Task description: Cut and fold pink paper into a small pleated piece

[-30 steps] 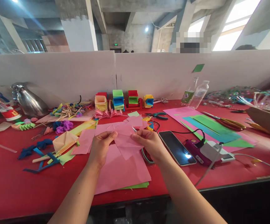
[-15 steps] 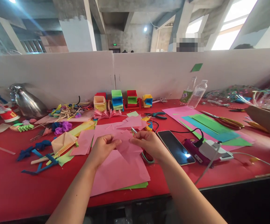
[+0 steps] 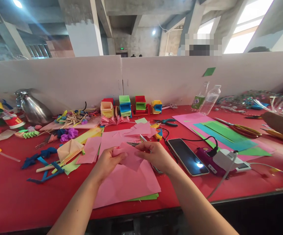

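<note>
Folded pink paper is held just above the desk, in the middle and near the front edge. It is pinched from both sides: left hand on its left edge with the thumb on top, right hand on its upper right edge. The fingers of both hands are closed narrow on the paper.

Its long axis runs roughly left to right between the hands. One corner points down toward the person.

A large pink sheet lies flat right under it, with a green sheet showing beneath. The near corners of both sit close to the desk's front edge.

Open room: bare red desk is seen front-left, beside the left forearm. The right side is tight, with a phone just beside the right hand and a purple tool with its cable next to that. The back is crowded with paper scraps and paper boxes against the white divider.

Another person's hand is at the far right edge, well apart.
</note>
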The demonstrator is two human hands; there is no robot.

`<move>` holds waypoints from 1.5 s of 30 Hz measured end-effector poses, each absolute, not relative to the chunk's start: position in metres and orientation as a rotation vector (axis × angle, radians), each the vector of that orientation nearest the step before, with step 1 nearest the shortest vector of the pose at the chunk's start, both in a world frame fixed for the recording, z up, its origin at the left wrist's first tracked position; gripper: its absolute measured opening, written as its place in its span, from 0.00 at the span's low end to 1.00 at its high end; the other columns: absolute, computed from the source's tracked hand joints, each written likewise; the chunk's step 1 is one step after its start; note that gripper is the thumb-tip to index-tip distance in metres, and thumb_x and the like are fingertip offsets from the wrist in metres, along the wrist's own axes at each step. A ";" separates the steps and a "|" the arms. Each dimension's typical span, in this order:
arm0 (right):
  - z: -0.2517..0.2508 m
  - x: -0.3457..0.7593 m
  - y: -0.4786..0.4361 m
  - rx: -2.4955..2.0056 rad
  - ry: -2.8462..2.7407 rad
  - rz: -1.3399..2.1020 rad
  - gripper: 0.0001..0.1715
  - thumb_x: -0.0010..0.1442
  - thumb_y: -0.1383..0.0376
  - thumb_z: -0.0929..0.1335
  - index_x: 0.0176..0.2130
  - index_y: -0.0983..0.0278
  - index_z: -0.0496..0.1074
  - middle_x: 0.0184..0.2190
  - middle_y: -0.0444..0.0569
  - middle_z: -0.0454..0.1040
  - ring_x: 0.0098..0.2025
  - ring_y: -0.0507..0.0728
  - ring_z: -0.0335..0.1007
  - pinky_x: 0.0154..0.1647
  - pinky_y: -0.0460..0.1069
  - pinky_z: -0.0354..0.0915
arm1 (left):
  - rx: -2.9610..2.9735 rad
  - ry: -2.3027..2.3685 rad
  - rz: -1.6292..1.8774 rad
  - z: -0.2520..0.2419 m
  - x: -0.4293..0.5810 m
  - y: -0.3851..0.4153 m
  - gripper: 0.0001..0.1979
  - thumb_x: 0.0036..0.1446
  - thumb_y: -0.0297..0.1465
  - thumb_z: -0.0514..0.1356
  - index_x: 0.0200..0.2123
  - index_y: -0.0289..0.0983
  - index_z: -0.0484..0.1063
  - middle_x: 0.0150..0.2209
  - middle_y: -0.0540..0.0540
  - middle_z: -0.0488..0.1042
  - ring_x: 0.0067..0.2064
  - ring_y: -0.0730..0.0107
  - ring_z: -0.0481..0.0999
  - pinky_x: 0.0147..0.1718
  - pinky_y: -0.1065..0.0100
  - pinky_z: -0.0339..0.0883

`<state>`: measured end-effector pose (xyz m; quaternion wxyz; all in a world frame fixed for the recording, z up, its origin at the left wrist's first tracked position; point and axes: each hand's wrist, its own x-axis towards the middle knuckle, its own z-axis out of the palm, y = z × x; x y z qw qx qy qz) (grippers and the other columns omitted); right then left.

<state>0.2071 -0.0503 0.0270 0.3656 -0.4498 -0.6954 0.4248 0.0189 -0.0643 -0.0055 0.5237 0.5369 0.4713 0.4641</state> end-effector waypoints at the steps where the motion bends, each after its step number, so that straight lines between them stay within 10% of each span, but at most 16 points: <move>1: 0.026 0.206 -0.050 -1.153 -1.774 1.073 0.06 0.50 0.66 0.68 0.30 0.66 0.75 0.26 0.44 0.73 0.29 0.52 0.66 0.33 0.47 0.61 | 1.285 1.118 1.127 -0.005 0.020 -0.064 0.16 0.45 0.36 0.65 0.37 0.35 0.76 0.30 0.46 0.78 0.32 0.65 0.75 0.33 0.68 0.66; 45: 0.021 0.203 -0.048 -1.088 -1.496 1.131 0.13 0.49 0.57 0.70 0.29 0.65 0.73 0.23 0.43 0.69 0.25 0.50 0.62 0.26 0.46 0.59 | 1.413 1.201 1.242 0.006 0.033 -0.063 0.11 0.47 0.38 0.63 0.26 0.35 0.73 0.23 0.53 0.70 0.26 0.75 0.66 0.25 0.75 0.58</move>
